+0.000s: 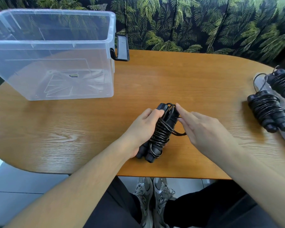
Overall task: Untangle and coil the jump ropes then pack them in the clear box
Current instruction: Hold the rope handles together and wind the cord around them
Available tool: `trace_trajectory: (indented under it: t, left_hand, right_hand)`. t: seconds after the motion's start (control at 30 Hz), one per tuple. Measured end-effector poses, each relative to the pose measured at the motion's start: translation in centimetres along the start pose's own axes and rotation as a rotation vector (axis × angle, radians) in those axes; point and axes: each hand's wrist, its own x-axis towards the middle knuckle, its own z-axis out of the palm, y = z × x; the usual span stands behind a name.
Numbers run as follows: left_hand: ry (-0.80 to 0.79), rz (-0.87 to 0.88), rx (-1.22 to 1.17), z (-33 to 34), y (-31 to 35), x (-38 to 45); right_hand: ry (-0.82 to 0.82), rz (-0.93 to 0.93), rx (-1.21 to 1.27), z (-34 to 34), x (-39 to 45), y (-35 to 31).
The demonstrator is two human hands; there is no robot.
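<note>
A black jump rope [161,134], its cord wound round its two handles, is over the middle of the wooden table [72,129]. My left hand [143,127] grips this bundle from the left, thumb on top. My right hand [202,129] is beside it on the right, fingers straight, fingertips touching the handle top, and a loose loop of cord runs under the fingers. The clear box [53,53] stands at the back left with nothing in it. Two more wound black jump ropes, one [268,111] nearer and one [284,84] farther, lie at the table's right end.
The box has a black latch handle [122,48] on its right side. Clear plastic wrapping [260,83] lies under the ropes on the right. A palm-print bench back runs behind the table. My shoes are below the table's front edge.
</note>
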Motion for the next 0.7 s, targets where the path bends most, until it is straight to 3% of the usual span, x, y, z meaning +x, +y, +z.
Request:
trace_trajectory:
  t: [0.17, 0.47, 0.7]
  left_hand:
    - [-0.028, -0.011, -0.041, -0.5, 0.2, 0.0]
    - [-0.102, -0.025, -0.047, -0.9, 0.1, -0.1]
    - [-0.150, -0.090, -0.049, -1.3, 0.7, -0.5]
  right_hand:
    - [0.078, -0.039, 0.031, -0.4, 0.7, -0.4]
    - [0.196, 0.422, 0.641, 0.0, 0.9, -1.2]
    - [0.188, 0.560, 0.860, -0.1, 1.2, -2.0]
